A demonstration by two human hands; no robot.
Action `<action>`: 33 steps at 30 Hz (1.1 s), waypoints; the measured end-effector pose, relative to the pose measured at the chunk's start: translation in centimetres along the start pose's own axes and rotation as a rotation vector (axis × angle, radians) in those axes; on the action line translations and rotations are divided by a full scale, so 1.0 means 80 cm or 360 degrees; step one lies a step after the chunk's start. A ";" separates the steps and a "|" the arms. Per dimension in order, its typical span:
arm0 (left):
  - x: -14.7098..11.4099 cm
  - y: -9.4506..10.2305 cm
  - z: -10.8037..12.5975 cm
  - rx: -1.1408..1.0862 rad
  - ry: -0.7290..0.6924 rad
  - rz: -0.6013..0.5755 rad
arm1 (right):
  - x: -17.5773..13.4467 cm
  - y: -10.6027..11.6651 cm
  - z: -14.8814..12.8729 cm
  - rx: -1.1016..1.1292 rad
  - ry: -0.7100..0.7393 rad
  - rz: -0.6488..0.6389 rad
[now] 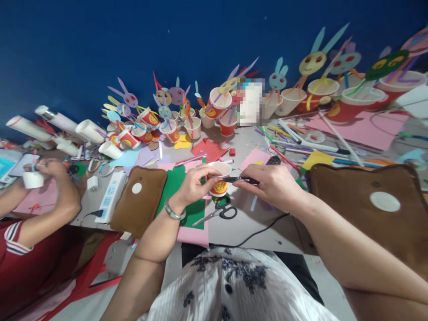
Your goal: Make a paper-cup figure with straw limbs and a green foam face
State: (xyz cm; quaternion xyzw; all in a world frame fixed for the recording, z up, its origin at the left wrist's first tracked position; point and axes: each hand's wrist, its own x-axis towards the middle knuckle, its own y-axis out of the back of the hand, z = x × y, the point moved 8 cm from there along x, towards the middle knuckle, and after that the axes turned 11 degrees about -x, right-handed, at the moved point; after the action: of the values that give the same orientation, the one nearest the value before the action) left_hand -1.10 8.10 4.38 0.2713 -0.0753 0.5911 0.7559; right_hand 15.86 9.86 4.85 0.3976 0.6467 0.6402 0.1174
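A red paper cup with a yellow print is in front of me, its pale rim facing up. My left hand, with a bangle at the wrist, is closed with thumb and fingers at the cup's left side, near the rim. My right hand is closed around a slim black pen-like tool. The tool points left, its tip by my left thumb and across the cup's front; its exact kind is unclear. Just below the cup lie scissors with black handles, on the table beside green paper.
Several cups with paper rabbit heads line the blue wall. Brown cushion-like pads lie left and right. A power strip and a black cable are on the table. At left, another person's hands hold a white cup.
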 end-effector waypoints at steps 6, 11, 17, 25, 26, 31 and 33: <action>0.000 0.002 -0.005 -0.0076 0.0125 0.0021 | 0.000 0.005 0.000 0.0115 -0.0018 0.0019; -0.001 0.005 -0.010 -0.0176 0.0183 0.0062 | 0.000 0.008 0.001 0.0201 -0.0051 0.0077; -0.002 0.007 -0.014 -0.0306 0.0224 0.0119 | 0.001 0.012 0.000 0.0283 -0.0078 0.0180; -0.008 0.006 -0.022 -0.0383 0.0290 0.0238 | 0.000 0.010 0.003 0.0286 -0.0145 0.0260; -0.008 0.006 -0.022 -0.0391 0.0295 0.0247 | 0.000 0.010 0.002 0.0276 -0.0139 0.0268; -0.008 0.011 -0.026 -0.0450 0.0332 0.0320 | 0.000 0.012 -0.005 0.0240 -0.0068 0.0337; -0.009 0.014 -0.029 -0.0463 0.0352 0.0358 | 0.000 0.012 -0.007 0.0252 -0.0064 0.0343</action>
State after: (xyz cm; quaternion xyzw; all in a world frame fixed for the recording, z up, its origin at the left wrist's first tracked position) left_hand -2.84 8.82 2.48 0.0828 -0.1063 0.6809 0.7199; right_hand 15.86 9.34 5.81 0.4856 0.6462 0.5880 0.0291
